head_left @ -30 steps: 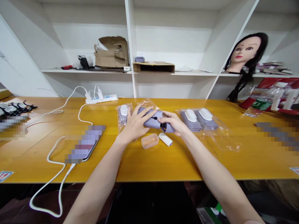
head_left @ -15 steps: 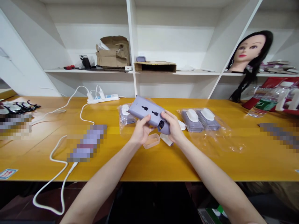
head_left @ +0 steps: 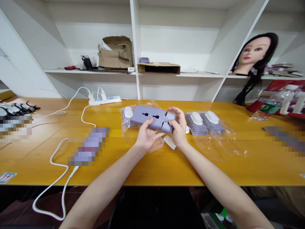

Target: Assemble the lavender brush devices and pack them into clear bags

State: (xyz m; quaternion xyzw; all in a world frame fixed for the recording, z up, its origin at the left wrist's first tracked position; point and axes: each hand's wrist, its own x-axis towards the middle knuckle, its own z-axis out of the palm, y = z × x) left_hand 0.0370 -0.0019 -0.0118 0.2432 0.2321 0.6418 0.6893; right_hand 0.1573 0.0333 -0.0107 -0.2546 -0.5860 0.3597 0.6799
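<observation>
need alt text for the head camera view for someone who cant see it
A left hand and a right hand hold a lilac plastic device with two dark slots over a yellow wooden table, beside clear bags of similar lilac items. White shelves and a mannequin head stand behind.

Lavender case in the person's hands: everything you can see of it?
The lavender case looks like matte moulded plastic: an elongated, round-cornered body with two small dark slots on its upper face and a seam near its right end. It is roughly level, held up in the left hand and right hand, over a clear plastic bag.
</observation>
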